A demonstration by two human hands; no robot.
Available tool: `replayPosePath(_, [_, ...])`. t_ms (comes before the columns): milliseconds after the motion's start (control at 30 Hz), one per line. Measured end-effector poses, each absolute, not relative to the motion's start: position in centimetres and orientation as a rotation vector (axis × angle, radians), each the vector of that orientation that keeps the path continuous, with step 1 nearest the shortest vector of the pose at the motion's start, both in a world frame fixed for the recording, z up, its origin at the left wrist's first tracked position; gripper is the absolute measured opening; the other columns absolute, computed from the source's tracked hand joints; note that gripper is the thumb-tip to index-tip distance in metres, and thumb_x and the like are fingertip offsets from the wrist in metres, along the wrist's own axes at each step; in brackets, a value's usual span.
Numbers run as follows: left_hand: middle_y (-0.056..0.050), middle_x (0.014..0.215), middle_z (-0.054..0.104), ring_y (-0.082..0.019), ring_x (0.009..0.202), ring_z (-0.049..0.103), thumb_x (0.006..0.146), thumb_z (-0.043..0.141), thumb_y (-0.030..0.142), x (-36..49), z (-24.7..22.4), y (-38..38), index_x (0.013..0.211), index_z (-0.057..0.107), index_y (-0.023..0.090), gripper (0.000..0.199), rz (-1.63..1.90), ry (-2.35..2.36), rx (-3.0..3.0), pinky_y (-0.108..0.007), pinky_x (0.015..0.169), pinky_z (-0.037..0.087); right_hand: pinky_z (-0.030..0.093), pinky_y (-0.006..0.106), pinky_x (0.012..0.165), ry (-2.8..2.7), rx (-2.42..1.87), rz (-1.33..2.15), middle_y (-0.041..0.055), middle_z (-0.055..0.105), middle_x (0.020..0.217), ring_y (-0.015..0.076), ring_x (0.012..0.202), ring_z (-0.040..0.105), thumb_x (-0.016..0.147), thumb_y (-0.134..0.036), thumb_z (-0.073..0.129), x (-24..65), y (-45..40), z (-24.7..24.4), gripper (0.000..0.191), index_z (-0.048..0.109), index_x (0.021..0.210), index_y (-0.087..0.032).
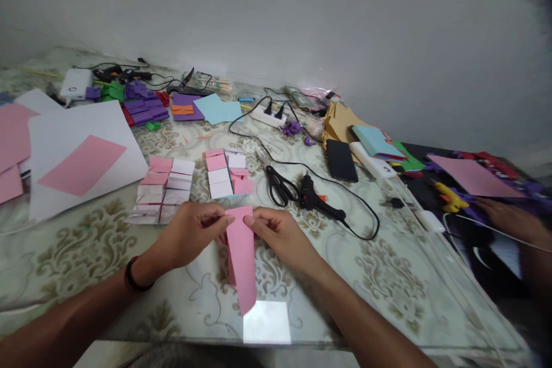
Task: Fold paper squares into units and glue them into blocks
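A strip of pink paper (241, 259) hangs between my two hands, bent over at its top edge, with its lower end curling above the tabletop. My left hand (187, 234) pinches the upper left corner between thumb and fingers. On the opposite corner, my right hand (282, 237) has the same kind of pinch. Just beyond the hands lie two groups of folded pink and white paper pieces, a larger one (163, 188) on the left and a smaller one (227, 175) in the middle. Black-handled scissors (281, 187) rest beside a black glue gun (317, 198).
White sheets (123, 167) with a pink piece (84, 165) lie at left. Purple folded papers (145, 108), a white power strip (268, 117) and a black phone-like slab (341, 160) sit farther back. The glue gun's cable loops rightward. Another person's hand (509, 218) is near a yellow glue gun (449, 198).
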State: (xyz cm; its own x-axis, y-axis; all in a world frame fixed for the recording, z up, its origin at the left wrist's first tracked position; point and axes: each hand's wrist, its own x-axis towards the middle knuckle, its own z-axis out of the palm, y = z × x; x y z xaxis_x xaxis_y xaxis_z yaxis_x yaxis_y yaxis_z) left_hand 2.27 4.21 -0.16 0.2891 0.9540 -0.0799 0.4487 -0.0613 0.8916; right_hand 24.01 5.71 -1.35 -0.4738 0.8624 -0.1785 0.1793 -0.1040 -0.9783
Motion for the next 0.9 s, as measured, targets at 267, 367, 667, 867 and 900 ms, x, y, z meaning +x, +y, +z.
replayPosePath(267, [-0.001, 0.067, 0.076, -0.018, 0.066, 0.073, 0.096, 0.058, 0.040, 2.16, -0.56, 4.54, 0.070, 0.067, 0.018, 0.035, 0.689, 1.269, 1.600, -0.025, 0.062, 0.051, 0.028, 0.026, 0.054, -1.646, -1.218, 1.541, -0.0042, 0.046, 0.062, 0.0106, 0.057, 0.036, 0.091, -0.058, 0.065, 24.09, 5.71, -1.42, 0.046, 0.058, 0.069, -0.018])
replayPosePath(367, [-0.003, 0.072, 0.078, -0.019, 0.069, 0.075, 0.094, 0.061, 0.041, 2.22, -0.73, 4.51, 0.077, 0.069, 0.018, 0.030, 0.651, 1.153, 1.469, -0.026, 0.064, 0.055, 0.031, 0.026, 0.056, -1.661, -1.216, 1.511, -0.0031, 0.049, 0.064, 0.0119, 0.060, 0.040, 0.091, -0.059, 0.064, 24.20, 5.82, -1.46, 0.046, 0.061, 0.072, -0.018])
replayPosePath(667, [0.000, 0.063, 0.070, -0.017, 0.062, 0.069, 0.094, 0.059, 0.038, 2.38, -0.81, 4.26, 0.066, 0.061, 0.018, 0.034, 0.620, 1.238, 1.565, -0.023, 0.054, 0.047, 0.029, 0.024, 0.054, -1.601, -1.185, 1.620, -0.0046, 0.050, 0.063, 0.0099, 0.057, 0.037, 0.086, -0.063, 0.071, 23.93, 5.83, -1.49, 0.047, 0.062, 0.076, -0.017])
replayPosePath(867, [0.001, 0.061, 0.069, -0.016, 0.060, 0.069, 0.093, 0.060, 0.037, 2.40, -0.89, 4.19, 0.065, 0.058, 0.018, 0.034, 0.629, 1.244, 1.574, -0.022, 0.053, 0.046, 0.026, 0.024, 0.052, -1.604, -1.205, 1.600, -0.0058, 0.045, 0.059, 0.0092, 0.054, 0.032, 0.085, -0.065, 0.070, 23.88, 5.84, -1.81, 0.052, 0.055, 0.068, -0.018])
replayPosePath(900, [0.001, 0.061, 0.069, -0.016, 0.060, 0.069, 0.093, 0.061, 0.037, 2.40, -0.91, 4.18, 0.065, 0.058, 0.019, 0.034, 0.629, 1.241, 1.572, -0.022, 0.053, 0.046, 0.026, 0.024, 0.052, -1.611, -1.202, 1.601, -0.0055, 0.046, 0.059, 0.0093, 0.055, 0.033, 0.085, -0.065, 0.070, 23.88, 5.84, -1.77, 0.052, 0.056, 0.068, -0.018])
